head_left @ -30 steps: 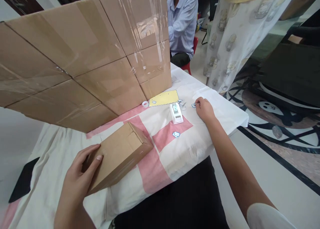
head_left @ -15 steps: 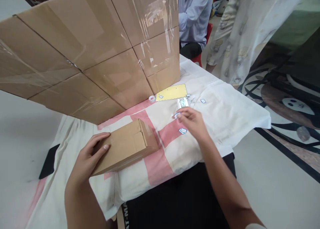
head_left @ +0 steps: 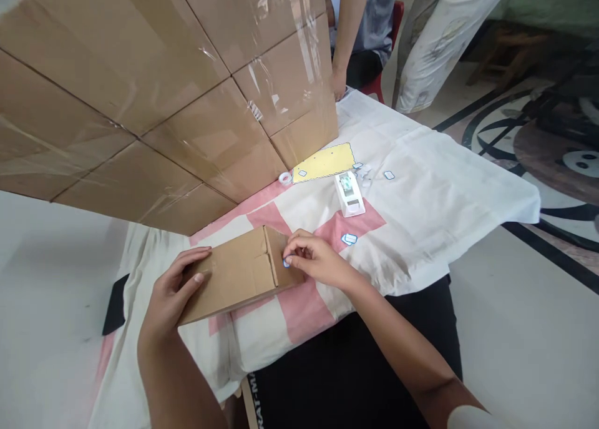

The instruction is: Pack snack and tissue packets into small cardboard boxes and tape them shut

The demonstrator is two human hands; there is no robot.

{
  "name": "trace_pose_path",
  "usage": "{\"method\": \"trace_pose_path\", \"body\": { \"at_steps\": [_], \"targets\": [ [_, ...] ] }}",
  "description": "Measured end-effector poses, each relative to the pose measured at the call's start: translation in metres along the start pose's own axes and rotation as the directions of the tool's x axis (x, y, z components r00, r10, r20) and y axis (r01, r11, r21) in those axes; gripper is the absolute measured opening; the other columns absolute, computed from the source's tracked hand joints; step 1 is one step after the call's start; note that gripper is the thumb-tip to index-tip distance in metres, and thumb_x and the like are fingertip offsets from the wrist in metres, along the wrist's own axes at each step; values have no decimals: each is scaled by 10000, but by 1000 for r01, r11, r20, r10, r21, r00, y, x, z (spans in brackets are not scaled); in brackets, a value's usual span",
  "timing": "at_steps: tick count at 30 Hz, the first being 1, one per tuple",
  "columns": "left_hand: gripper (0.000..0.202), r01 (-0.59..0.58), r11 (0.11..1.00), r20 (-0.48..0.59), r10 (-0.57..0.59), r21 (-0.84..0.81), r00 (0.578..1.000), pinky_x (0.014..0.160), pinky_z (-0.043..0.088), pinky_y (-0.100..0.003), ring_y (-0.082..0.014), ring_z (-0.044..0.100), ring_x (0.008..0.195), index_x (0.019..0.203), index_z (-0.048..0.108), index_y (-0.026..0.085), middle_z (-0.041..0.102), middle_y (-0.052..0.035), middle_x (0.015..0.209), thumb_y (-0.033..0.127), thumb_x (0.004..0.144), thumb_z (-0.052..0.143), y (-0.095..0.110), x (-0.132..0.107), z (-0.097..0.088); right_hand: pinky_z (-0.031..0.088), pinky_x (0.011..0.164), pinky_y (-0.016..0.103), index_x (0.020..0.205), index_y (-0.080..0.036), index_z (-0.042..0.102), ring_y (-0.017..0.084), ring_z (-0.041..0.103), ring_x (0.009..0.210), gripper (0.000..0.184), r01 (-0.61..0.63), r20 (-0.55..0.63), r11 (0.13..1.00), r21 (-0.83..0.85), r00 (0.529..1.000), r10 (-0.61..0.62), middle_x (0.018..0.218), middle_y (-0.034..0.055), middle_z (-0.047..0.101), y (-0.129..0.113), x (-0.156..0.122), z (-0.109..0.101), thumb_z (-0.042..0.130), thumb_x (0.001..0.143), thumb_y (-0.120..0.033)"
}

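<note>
A small brown cardboard box [head_left: 234,270] lies on the cloth in front of me. My left hand [head_left: 175,288] grips its left end, thumb on the top face and fingers over the far edge. At the box's right end, my right hand [head_left: 313,259] pinches a small blue-edged sticker [head_left: 286,263] between thumb and fingertips, close against the end face; whether it touches the cardboard I cannot tell. Similar blue-edged stickers [head_left: 349,239] lie to the right of that hand. Beyond them sits a white device with a small display [head_left: 350,195].
A tall taped cardboard panel [head_left: 187,123] stands along the far left. By its right end lie a yellow sheet [head_left: 325,162], a tape roll [head_left: 285,178] and another sticker [head_left: 389,175]. Behind, another person's hand [head_left: 339,82] hangs at the table corner, and someone sits in a blue shirt.
My right hand has moved left and nearer, from beside the white device to the box's right end, carrying the sticker. Another person's arm has appeared behind the panel.
</note>
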State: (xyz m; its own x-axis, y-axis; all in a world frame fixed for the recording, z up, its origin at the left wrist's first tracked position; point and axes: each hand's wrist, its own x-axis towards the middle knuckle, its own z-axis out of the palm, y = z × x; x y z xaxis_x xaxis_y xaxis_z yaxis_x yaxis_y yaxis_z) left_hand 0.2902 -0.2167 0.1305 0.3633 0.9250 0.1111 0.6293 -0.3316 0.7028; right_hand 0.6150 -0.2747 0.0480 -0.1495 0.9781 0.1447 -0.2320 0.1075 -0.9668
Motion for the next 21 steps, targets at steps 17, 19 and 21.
{"method": "trace_pose_path", "body": {
  "at_steps": [17,19,21],
  "targets": [
    [261,-7,1000,-12,7,22,1000,1159,395,-433,-275,547,1329,1146,683,283,629,-61,1338,427,935,631,2,-1,0,344,586,261,709,-212,584,110,409,593,195,-56,-212,996,-75,976,39,632,-57,479,2,-3,13,727,818,-288],
    [263,1,1000,-18,-1,22,1000,1158,401,-441,-281,552,1324,1131,687,279,633,-64,1334,437,927,636,2,-1,1,366,586,265,804,-207,709,114,435,587,97,-53,-202,997,-51,978,42,629,-48,520,5,-5,15,720,826,-301],
    [274,9,1000,-21,-8,22,1000,1161,403,-451,-288,554,1323,1120,689,272,635,-72,1331,450,917,644,2,0,2,405,598,273,946,-212,794,122,477,598,170,-52,-213,997,-50,976,40,676,-26,602,9,-8,17,726,825,-311]
  ]
}}
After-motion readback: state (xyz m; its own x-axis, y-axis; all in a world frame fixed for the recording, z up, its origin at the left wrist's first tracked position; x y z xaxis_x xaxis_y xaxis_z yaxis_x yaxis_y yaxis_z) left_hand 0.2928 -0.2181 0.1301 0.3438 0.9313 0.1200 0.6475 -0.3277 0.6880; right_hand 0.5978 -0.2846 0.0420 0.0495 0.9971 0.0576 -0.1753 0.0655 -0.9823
